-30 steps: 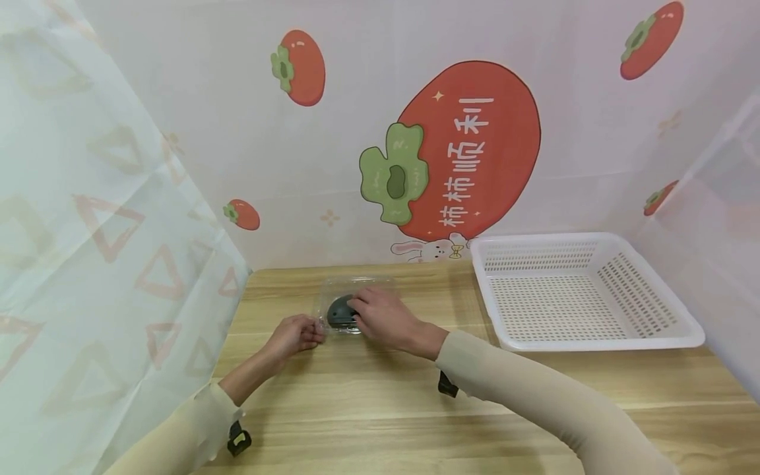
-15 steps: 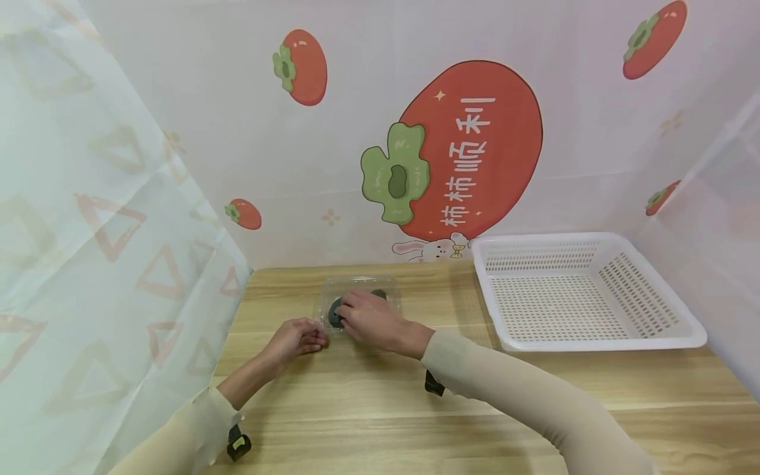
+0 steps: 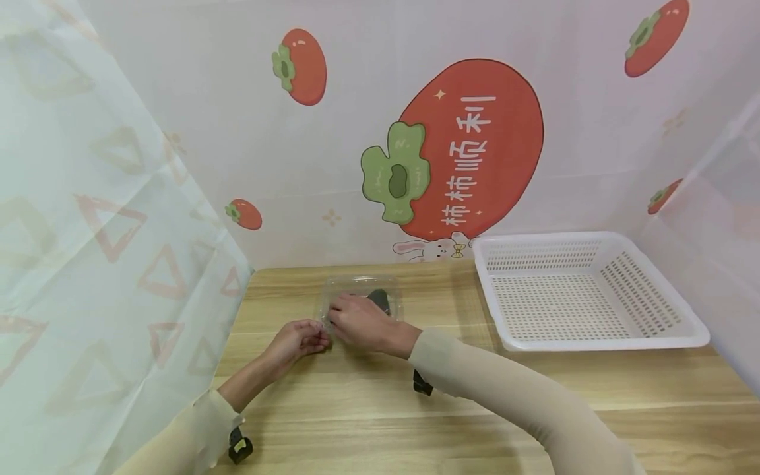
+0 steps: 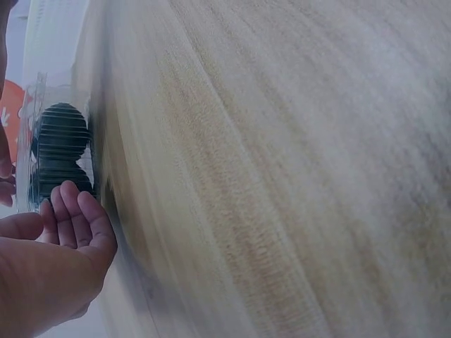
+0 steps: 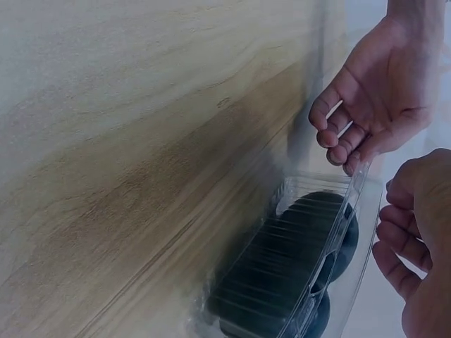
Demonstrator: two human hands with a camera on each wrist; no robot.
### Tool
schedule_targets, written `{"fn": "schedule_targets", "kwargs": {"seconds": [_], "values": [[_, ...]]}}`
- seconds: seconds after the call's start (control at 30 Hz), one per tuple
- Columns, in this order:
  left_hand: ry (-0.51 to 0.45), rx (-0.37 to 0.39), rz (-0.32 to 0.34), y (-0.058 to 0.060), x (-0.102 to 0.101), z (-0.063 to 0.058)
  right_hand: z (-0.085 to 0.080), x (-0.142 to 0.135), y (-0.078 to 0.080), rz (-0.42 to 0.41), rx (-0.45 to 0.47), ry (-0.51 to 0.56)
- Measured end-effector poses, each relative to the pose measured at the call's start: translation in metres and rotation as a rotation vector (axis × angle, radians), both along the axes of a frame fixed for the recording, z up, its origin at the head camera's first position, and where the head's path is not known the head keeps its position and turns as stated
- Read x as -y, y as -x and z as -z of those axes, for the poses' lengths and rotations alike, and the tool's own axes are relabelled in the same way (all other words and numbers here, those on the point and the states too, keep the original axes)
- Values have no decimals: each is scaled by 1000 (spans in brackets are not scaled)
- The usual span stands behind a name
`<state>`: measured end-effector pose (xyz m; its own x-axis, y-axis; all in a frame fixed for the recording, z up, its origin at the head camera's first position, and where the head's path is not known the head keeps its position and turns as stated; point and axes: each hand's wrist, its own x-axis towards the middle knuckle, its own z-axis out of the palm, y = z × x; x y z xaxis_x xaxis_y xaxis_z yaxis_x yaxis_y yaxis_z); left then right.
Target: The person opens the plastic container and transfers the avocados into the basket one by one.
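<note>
A clear plastic box [image 3: 363, 280] lies near the back of the table, with dark green rounded objects [image 4: 62, 134] in it. Their exact kind is unclear. At the box's near left corner, my left hand [image 3: 297, 341] pinches the rim between thumb and fingers. My right hand [image 3: 361, 324] is over the left part of the box, its fingers loosely bent and nothing seen between them in the right wrist view. It covers one dark object in the head view, while another dark object [image 3: 380, 300] shows to its right. Whether its fingertips touch the contents is hidden.
A white perforated plastic basket [image 3: 600, 344] stands at the right rear of the wooden table [image 3: 356, 415]. Behind is a cloth wall [image 3: 332, 165] printed with persimmons, and a pale patterned sheet [image 3: 136, 284] borders the left side.
My right hand has shifted left across the box, uncovering a dark object on the right and covering the left one. My left hand stays at the corner, almost unmoved.
</note>
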<state>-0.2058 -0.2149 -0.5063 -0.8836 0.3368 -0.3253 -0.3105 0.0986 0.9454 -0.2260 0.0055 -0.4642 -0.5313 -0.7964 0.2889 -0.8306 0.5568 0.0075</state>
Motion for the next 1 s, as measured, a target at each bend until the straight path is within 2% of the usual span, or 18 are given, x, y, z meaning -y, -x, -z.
{"fn": "schedule_targets", "kwargs": {"seconds": [0.5,0.77,1.0], "values": [[-8,1,12,-1,3,2,2,9,2,-76,-59,-26],[-16,18,4,-3,5,7,2,15,4,-103,-140,-127],[-21,13,-1,-2,4,7,4,17,9,-92,-94,-133]]}}
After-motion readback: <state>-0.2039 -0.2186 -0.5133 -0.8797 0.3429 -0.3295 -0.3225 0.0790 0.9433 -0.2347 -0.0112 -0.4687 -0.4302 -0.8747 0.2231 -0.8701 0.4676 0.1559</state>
